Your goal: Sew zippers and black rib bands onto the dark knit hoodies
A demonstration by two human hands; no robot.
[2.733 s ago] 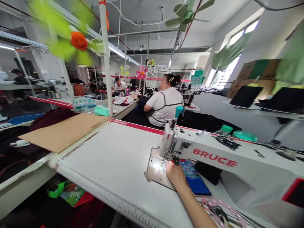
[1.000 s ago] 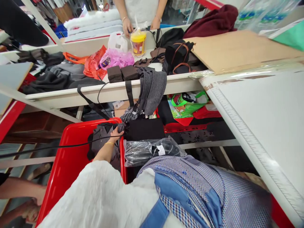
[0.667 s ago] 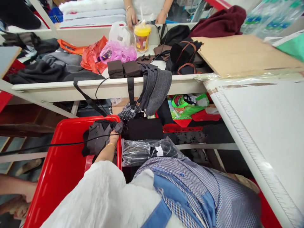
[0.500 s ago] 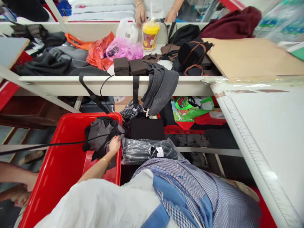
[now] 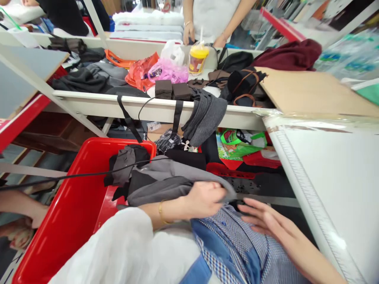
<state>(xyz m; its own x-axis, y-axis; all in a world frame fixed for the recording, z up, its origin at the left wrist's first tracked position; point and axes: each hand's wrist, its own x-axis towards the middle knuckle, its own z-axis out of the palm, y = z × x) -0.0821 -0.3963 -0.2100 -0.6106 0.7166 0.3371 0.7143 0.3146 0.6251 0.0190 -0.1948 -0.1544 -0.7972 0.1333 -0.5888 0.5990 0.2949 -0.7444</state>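
My left hand, with a bracelet at its wrist, is closed on a piece of grey fabric. The fabric stretches from the red bin across to the hand, in front of my lap. My right hand is to the right of it, fingers spread and holding nothing, a short gap away from the cloth. More dark fabric pieces lie in the far end of the bin. A black cable crosses above the bin.
A white table edge with a ruler strip runs along the right. Ahead is a shelf rail with grey cloth strips hanging over it. A yellow-lidded cup stands beyond. Another person's hands are at the far side.
My left hand has moved right, out of the bin, pulling grey fabric along. My right hand has come into view at the right. The camera view has shifted and tilted.
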